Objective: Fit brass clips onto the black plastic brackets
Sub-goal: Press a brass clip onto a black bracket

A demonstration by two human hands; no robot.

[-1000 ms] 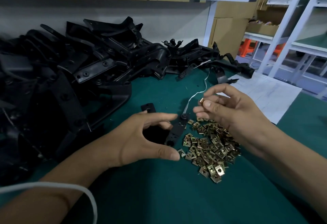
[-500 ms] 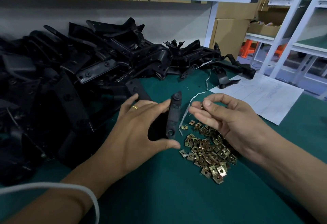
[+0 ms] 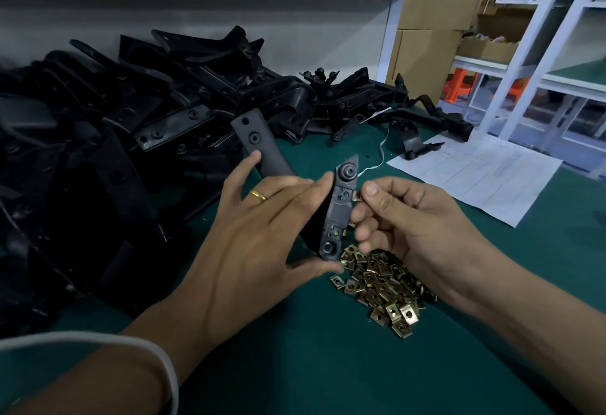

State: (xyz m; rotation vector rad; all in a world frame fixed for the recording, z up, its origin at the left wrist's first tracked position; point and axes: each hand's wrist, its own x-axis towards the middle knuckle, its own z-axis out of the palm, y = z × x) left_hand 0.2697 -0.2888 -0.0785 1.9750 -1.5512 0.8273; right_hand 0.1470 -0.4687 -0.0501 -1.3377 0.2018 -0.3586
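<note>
My left hand (image 3: 262,234) grips a black plastic bracket (image 3: 337,211) upright above the green table, thumb under its lower end and fingers along its side. Its second arm (image 3: 259,142) sticks up behind my fingers. My right hand (image 3: 403,221) pinches a small brass clip (image 3: 356,197) between thumb and forefinger, right beside the bracket's edge. A pile of loose brass clips (image 3: 383,286) lies on the table below my right hand.
A large heap of black brackets (image 3: 131,139) covers the left and back of the green table (image 3: 328,365). A sheet of paper (image 3: 485,172) lies at the right. A white shelf post (image 3: 390,37) and cardboard boxes (image 3: 429,63) stand behind.
My left hand has lifted the bracket off the table and turned it upright. My right hand has brought its clip in close to the bracket's edge.
</note>
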